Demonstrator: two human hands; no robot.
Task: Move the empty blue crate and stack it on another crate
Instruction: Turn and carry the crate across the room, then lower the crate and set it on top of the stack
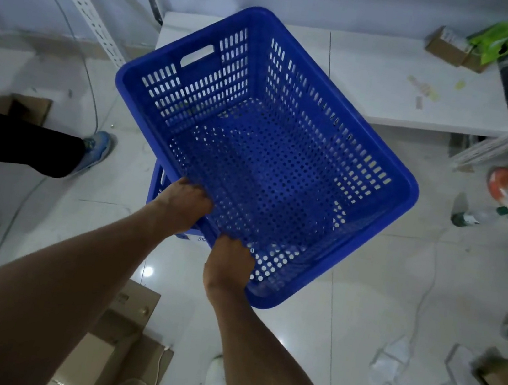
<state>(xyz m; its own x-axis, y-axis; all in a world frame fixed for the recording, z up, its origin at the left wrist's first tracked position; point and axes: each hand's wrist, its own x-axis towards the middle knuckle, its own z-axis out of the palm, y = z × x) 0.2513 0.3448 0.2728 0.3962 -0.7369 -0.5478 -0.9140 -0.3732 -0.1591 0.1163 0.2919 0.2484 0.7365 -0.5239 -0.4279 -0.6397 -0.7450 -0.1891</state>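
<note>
The empty blue perforated plastic crate (263, 157) hangs in the air over the pale tiled floor (365, 275), carried by its near short rim alone, so its far end with the slotted handle hole tips up and away toward the low white platform (410, 84) at the far side. Holding it by one edge looks deliberate: it keeps the open top facing the person, shows that nothing lies inside, and leaves the base free to drop onto a support. That support is probably the second blue crate (161, 185), of which only a corner with slotted wall peeks out below the carried crate's left near edge, standing on the floor; how well the two are lined up cannot be told, since most of the lower one is hidden. The left hand (185, 205) takes the near rim toward the left corner, fingers curled over the lip into the inside and the grip closed tight on the plastic. The right hand (228, 266) holds the same rim just to the right and nearer, fingers likewise wrapped over the edge and clamped on it. Brown cardboard boxes (120, 347) sit on the floor near the person's feet, and another person's leg and blue shoe (96, 149) stand at the left.
</note>
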